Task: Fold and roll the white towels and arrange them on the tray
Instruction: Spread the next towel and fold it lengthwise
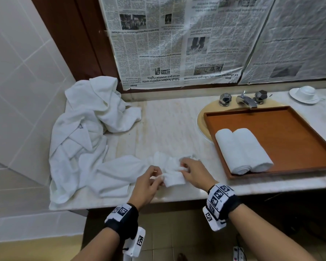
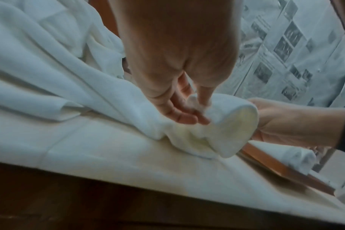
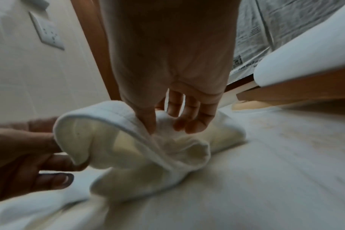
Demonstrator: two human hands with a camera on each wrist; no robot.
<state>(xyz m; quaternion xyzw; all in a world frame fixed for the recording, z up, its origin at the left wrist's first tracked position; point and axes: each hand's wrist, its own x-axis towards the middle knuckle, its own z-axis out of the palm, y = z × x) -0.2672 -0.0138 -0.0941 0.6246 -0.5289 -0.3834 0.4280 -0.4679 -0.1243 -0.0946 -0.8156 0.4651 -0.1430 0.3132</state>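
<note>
Both hands hold one small white towel near the front edge of a marble counter. The left hand pinches the towel's left end between thumb and fingertips, with the other fingers loosely curled. The right hand grasps the towel from the right side, its thumb and fingers pressed into the bunched cloth. In the left wrist view, the left hand's fingers dig into a fold of the towel, whose rolled end faces the camera while the right hand supports it from behind. In the right wrist view, the right hand's fingers press into the top of the towel, and the left hand holds the curled hem at the left. The towel lies between the two hands, partly rolled and crumpled, resting on the counter.

Just to the right, a wooden tray sits over the sink. Two rolled towels lie side by side, touching, near the tray's front left corner. To the left, a heap of white towels and a robe spreads across the counter against a tiled wall. A chrome tap stands behind the tray, and a white cup and saucer sits to the far right. Newspaper covers the wall behind.
</note>
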